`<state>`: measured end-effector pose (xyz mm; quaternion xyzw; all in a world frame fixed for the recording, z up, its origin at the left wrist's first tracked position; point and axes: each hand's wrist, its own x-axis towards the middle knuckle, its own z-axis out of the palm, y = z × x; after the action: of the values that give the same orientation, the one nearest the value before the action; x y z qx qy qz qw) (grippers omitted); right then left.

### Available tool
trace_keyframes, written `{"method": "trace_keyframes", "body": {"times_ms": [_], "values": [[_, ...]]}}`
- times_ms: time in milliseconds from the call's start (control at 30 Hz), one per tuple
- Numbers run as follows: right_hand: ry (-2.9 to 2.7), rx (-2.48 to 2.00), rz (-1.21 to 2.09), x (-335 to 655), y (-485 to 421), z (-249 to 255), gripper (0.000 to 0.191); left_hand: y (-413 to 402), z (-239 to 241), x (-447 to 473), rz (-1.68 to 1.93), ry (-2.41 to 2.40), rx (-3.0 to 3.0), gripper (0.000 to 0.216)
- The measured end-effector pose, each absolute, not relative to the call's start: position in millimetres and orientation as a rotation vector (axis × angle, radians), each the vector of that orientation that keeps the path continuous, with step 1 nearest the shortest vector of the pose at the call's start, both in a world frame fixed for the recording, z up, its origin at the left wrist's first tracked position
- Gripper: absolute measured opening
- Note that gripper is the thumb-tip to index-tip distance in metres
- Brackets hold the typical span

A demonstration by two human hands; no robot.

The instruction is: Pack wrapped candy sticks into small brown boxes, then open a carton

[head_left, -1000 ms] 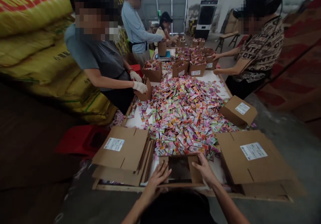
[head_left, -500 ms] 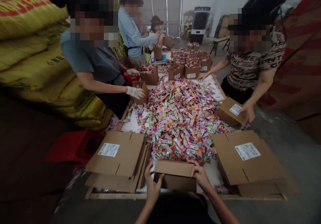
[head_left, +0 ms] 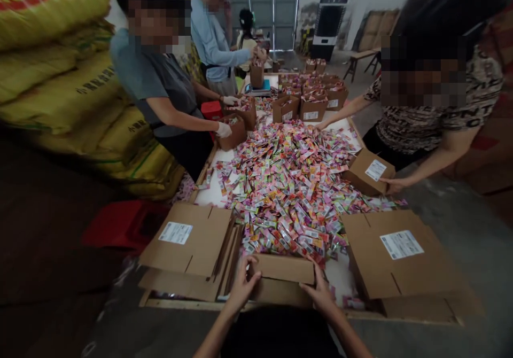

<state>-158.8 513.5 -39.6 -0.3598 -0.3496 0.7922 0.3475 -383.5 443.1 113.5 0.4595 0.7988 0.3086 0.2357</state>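
Note:
A small brown cardboard box (head_left: 282, 278) lies at the near edge of the table, right in front of me. My left hand (head_left: 242, 284) grips its left end, fingers curled over the top corner. On the box's right side rests my right hand (head_left: 321, 291), holding it from there. Just beyond the box spreads a big heap of colourful wrapped candy sachets (head_left: 294, 181).
Flat box stacks lie left (head_left: 188, 243) and right (head_left: 395, 254) of my box. One person on the right holds a labelled box (head_left: 368, 172); another in white gloves on the left fills a box (head_left: 234, 132). Filled boxes (head_left: 310, 107) stand at the far end. Yellow sacks (head_left: 60, 80) pile left.
The box had its open side up a second ago; now its flaps are folded over and I hold it by both ends. The person on the right has reached down to the labelled box.

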Motion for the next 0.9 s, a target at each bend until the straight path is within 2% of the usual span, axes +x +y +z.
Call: {"method": "trace_keyframes", "body": {"times_ms": [167,300,433,533,600,667,767,833,900], "values": [[-0.959,-0.863,2.107,-168,515,-47,0.081,450,104,-387,0.758,2.249,1.508,0.027],[-1.030,-1.216,1.781,-185,517,-45,0.061,454,94,-381,0.516,2.440,1.621,0.018],[-1.121,-1.318,1.602,-198,524,-44,0.050,460,85,-370,0.135,2.749,1.753,0.031],[-1.138,-1.290,1.587,-198,523,-50,0.048,463,93,-367,-0.143,2.543,2.123,0.037],[-1.110,-1.263,1.617,-196,520,-58,0.047,467,106,-366,-0.320,2.098,2.360,0.048],[-1.049,-1.218,1.725,-191,522,-67,0.046,474,120,-366,-0.476,1.712,2.409,0.080],[-0.964,-1.247,1.755,-183,542,-77,0.056,491,137,-361,-0.654,1.527,2.309,0.118],[-1.003,-1.378,1.560,-180,565,-82,0.068,499,145,-356,-0.708,1.513,2.252,0.126],[-1.108,-1.520,1.288,-183,584,-89,0.081,498,155,-351,-0.697,1.583,2.237,0.123]]}}
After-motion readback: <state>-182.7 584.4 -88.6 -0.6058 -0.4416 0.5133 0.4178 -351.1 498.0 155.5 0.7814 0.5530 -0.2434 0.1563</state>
